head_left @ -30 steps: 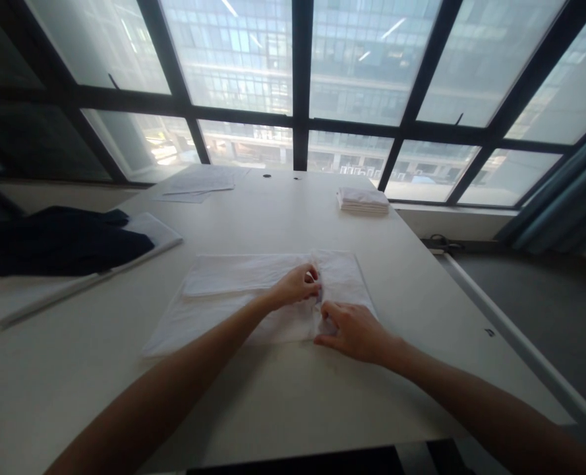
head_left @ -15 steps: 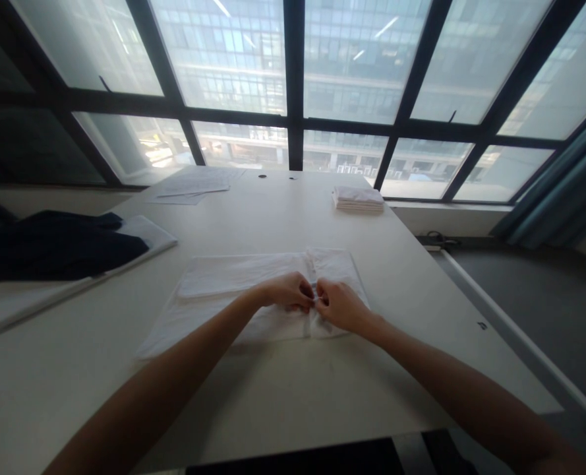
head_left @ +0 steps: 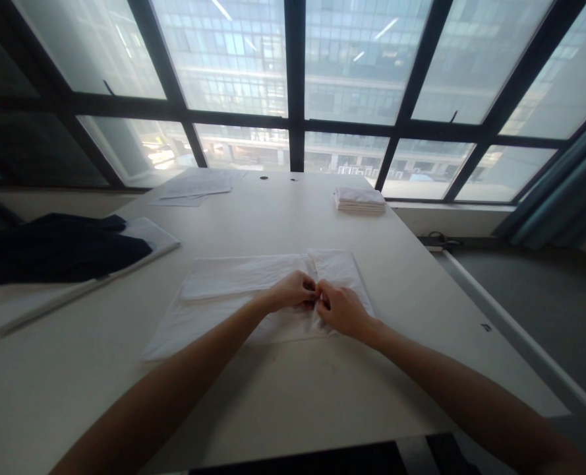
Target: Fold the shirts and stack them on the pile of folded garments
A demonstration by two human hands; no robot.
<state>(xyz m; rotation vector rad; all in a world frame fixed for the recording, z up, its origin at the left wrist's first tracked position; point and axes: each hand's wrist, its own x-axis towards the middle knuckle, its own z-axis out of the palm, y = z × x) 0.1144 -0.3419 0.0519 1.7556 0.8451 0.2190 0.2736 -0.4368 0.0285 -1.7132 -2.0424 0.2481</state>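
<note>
A folded white cloth (head_left: pixel 233 270) lies flat in front of me, its long side running left to right. Near its right end is a crosswise fold or band, where both hands meet. My left hand (head_left: pixel 293 289) is closed, fingers and thumb pinching the cloth at that fold. Just to its right, almost touching it, my right hand (head_left: pixel 341 307) pinches the same spot with curled fingers. The bit between the fingertips is small and partly hidden. Whether the cloth is a garment I cannot tell.
On the white table (head_left: pixel 273 224), a stack of folded white cloths (head_left: pixel 359 199) stands at the far right. Paper sheets (head_left: pixel 194 188) lie at the far left. Dark cloth (head_left: pixel 65 247) rests on a white folded piece (head_left: pixel 50 303) at the left. Windows rise behind.
The fingertips of both hands have come closer together at the fold. The cloth's position on the table looks the same, while the whole view has shifted slightly.
</note>
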